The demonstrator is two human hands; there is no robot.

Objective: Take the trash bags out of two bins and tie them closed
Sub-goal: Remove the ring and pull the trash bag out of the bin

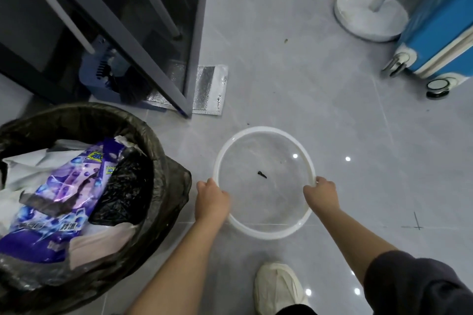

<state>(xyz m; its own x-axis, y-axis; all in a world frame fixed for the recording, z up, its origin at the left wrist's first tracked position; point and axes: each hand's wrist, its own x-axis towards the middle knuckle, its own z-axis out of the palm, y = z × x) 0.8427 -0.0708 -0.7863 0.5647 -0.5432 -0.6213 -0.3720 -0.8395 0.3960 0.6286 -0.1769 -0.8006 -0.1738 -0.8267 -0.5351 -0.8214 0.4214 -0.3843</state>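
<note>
A bin lined with a black trash bag stands at the left, its top open and turned over the edge. It is full of rubbish, with a purple packet on top. Right of it is a white round rim just above the grey floor. I cannot tell whether it is a loose ring or the top of a clear bin. A small black scrap shows inside it. My left hand grips the rim's left side and my right hand grips its right side.
A dark-framed glass door stands open behind the bin, with a blue dustpan and brush behind it. A silver foil pouch lies on the floor. A white fan base and a blue suitcase are at the far right. My white shoe is near the bottom.
</note>
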